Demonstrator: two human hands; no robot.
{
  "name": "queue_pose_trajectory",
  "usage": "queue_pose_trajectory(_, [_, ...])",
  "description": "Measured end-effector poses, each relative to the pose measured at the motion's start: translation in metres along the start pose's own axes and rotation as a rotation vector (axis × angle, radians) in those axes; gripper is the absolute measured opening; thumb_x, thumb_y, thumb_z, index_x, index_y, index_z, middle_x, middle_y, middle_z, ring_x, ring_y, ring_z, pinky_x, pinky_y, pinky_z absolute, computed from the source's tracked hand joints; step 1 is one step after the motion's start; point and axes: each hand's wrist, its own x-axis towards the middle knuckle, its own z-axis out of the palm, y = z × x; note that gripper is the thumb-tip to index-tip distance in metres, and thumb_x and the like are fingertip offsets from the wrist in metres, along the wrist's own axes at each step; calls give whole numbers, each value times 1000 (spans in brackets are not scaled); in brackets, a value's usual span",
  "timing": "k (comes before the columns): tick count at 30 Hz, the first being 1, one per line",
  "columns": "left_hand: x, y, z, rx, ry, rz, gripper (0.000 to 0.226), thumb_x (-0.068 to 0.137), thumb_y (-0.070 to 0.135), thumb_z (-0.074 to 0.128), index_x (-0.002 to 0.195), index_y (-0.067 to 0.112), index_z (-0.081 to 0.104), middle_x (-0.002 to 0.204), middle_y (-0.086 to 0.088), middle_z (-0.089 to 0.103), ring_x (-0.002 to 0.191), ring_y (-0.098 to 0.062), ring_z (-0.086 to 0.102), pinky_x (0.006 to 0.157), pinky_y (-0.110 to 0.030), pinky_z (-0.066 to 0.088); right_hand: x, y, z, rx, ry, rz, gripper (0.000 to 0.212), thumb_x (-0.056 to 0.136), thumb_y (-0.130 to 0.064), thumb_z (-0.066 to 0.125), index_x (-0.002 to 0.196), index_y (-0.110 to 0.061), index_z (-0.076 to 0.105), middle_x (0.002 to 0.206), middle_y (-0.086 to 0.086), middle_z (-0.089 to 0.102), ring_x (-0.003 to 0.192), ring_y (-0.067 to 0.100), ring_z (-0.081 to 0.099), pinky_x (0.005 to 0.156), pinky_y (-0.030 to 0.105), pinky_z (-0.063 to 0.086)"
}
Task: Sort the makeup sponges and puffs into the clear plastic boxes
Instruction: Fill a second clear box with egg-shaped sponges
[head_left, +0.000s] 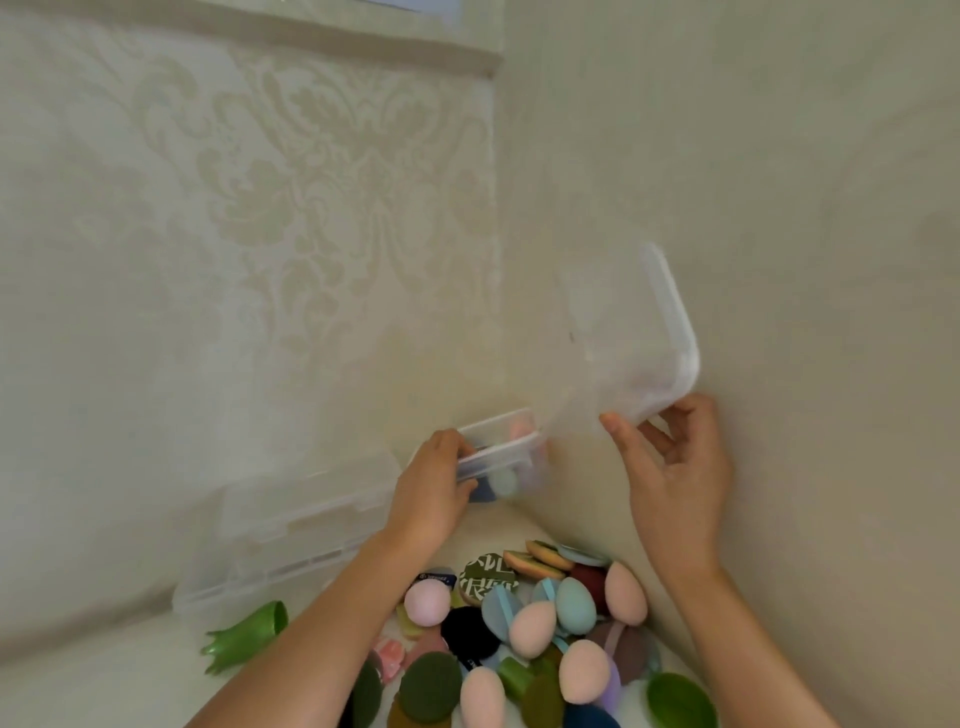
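Box (511, 442), clear, pastel sponges (503, 483) inside, gripped by left hand (434, 493); right hand (675, 467) pinches second box (634, 338).

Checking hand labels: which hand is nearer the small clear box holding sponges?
Left. The left hand grips the small clear box by its end; the right hand is apart on its right, holding another clear plastic piece.

This looks like a room in a home. A patterned wall (311, 182) with pale cream flowers meets a plain wall (779, 182) in a corner, and colourful makeup sponges and puffs (535, 629) lie heaped on a white surface (104, 675).
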Motion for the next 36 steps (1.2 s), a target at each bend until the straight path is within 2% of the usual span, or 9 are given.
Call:
queue_pose_trajectory(3, [2,-8,5,40,-12,-20,25,77,10,66,98,14,53,105,-4,56,99,-23,53,77,-36,44,-5,1,5,-9,-17,13,38,77,-12,76,89,-40,54,90,-31,64,90,-14,60,72,3,46])
queue_pose_trajectory(6, [2,-6,5,72,-27,-11,25,78,12,66,100,14,53,104,-5,56,96,-22,53,75,-33,43,-6,2,8,-25,-21,20,39,77,-11,76,90,-40,53,91,-21,64,90,-15,59,73,2,45])
queue_pose_trajectory(10, [-6,1,15,160,-111,-44,23,79,22,65,97,15,52,100,-2,55,84,-17,50,66,-27,36,-9,2,8,-44,-53,22,39,77,-12,76,93,-40,53,97,-20,62,92,-15,58,77,3,45])
queue_pose_trajectory(13, [-3,1,24,229,-151,-53,28,80,25,65,103,15,52,105,-3,54,95,-20,51,73,-29,40,-13,4,6,-66,-73,25,39,77,-14,76,94,-41,53,97,-24,61,95,-15,57,80,3,45])
queue_pose_trajectory(15, [0,-3,31,268,-161,-29,27,81,20,62,105,15,52,109,-4,53,101,-21,51,76,-29,39,-16,6,6,-85,-91,29,39,77,-15,76,93,-43,53,96,-28,61,95,-13,58,82,3,44])
queue_pose_trajectory(19, [-2,-12,47,317,-148,9,23,80,12,57,103,13,54,111,-5,55,102,-22,51,76,-29,37,-21,11,6,-105,-148,33,42,79,-14,75,97,-44,52,99,-37,60,98,-13,58,84,2,43])
queue_pose_trajectory(25, [-4,-21,58,233,-231,17,24,72,11,66,93,12,54,105,-7,57,98,-24,50,74,-30,35,-21,15,3,-99,-161,39,40,79,-13,75,97,-41,53,102,-30,62,99,-11,58,84,2,42])
queue_pose_trajectory(29, [3,-17,45,231,-318,-39,22,78,18,69,98,14,60,106,-5,62,99,-23,56,74,-28,38,-22,14,4,-115,-173,52,39,80,-13,74,95,-42,52,106,-23,61,99,-13,57,83,1,42])
queue_pose_trajectory(36, [5,-17,43,170,-350,-72,20,80,17,67,99,17,61,109,-4,65,99,-22,58,74,-24,38,-25,15,2,-93,-196,113,38,80,-16,74,95,-43,52,101,-31,59,98,-19,55,80,-1,42])
